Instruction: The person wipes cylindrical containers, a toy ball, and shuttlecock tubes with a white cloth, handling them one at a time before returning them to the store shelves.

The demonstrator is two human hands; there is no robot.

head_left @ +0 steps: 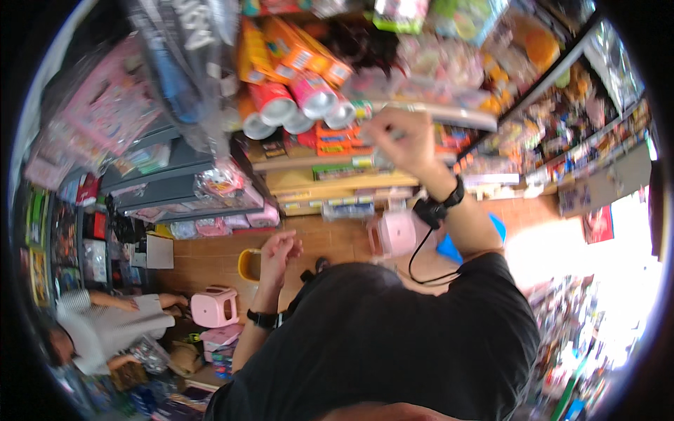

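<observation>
Raised at the shelf is my right hand (pixel 404 138), its fingers curled together and blurred. Whatever lies in them, if anything, is too small to make out. Just left of its fingertips, red and pink cylinders with silver ends (pixel 316 104) lie stacked on their sides. Orange boxes (pixel 298 55) sit behind them, and a row of small orange packs (pixel 340 139) stands below. My left hand (pixel 279 254) hangs low, away from the shelf, with its fingers loosely apart and nothing in them.
A pink stool (pixel 397 234) and a yellow bin (pixel 248 265) stand on the wooden floor. Another person (pixel 112 323) sits at the lower left beside a second pink stool (pixel 214 306). Plastic-wrapped goods (pixel 179 77) hang at the upper left. Packed shelves line the right.
</observation>
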